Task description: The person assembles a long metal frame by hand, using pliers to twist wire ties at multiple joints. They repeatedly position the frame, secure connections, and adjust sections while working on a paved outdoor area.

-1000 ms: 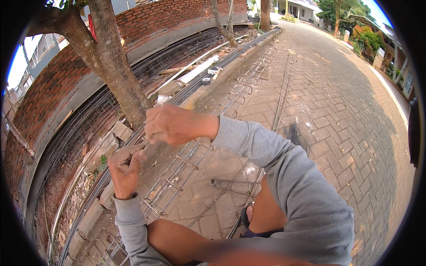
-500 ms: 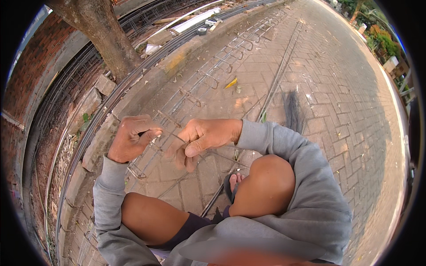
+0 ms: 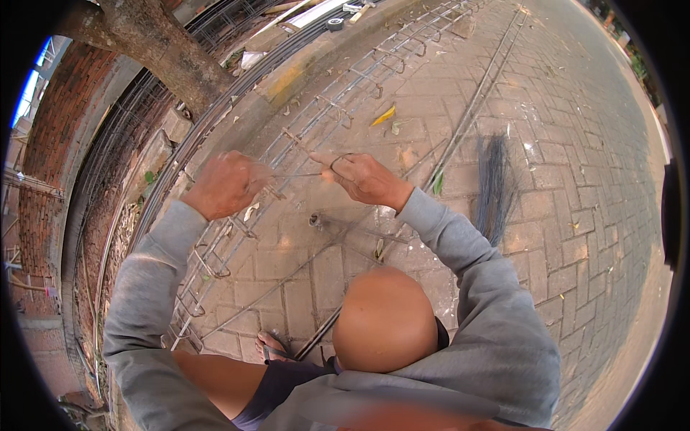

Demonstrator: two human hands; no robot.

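Note:
A thin wire [image 3: 296,175] stretches between my two hands above a long rebar cage [image 3: 277,147]. My left hand [image 3: 228,185], blurred by motion, is closed at one end of the wire. At the other end my right hand [image 3: 366,179] pinches it, and a dark loop shows by its fingers. Square stirrups cross the cage's long bars, which run from beside my left forearm up to the far right. Below my right hand is a metal tool [image 3: 316,221] with a rounded head and thin handles, apparently pincers.
A bundle of dark wires [image 3: 493,190] lies on the paving right of my right forearm. Long thin bars [image 3: 471,115] run along the paving. A kerb [image 3: 287,82], stacked rebar [image 3: 215,122] and a tree trunk [image 3: 162,57] border the left. A tape roll [image 3: 335,24] sits beyond.
My hands have moved apart and up, with the wire now stretched between them. My view has shifted, my knee has moved, and the tool below my right hand now shows plainly.

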